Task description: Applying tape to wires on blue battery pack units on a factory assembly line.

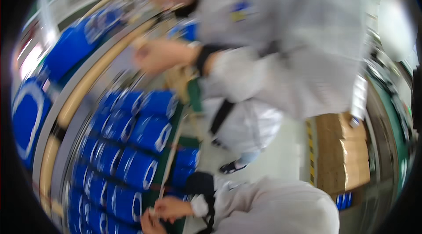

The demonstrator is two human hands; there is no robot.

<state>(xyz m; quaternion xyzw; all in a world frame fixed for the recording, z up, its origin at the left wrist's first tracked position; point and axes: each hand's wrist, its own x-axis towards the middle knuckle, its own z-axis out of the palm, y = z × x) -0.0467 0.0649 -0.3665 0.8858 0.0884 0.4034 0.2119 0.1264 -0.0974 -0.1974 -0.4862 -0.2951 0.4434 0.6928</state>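
At the lower edge, my right hand point(175, 208) reaches in from a white sleeve with a dark band near the wrist. Its fingers are closed together. My left hand point(151, 224), partly cut off by the lower edge, is bent close beside it with fingers drawn in. A tiny pale thing point(152, 211) shows between the fingertips, too small and blurred to name. Both hands are just right of the rows of blue rounded pieces point(124, 203), which have shiny, pale-rimmed ends. I cannot tell whether either hand touches them.
A co-worker in a white coat point(281, 45) stands ahead, one bare hand point(162, 56) stretched left. Larger blue pieces point(70, 49) lie beyond a tan curved rail point(83, 95) at left. Brown cartons point(340, 152) are at right beside yellow-black floor tape point(311, 150).
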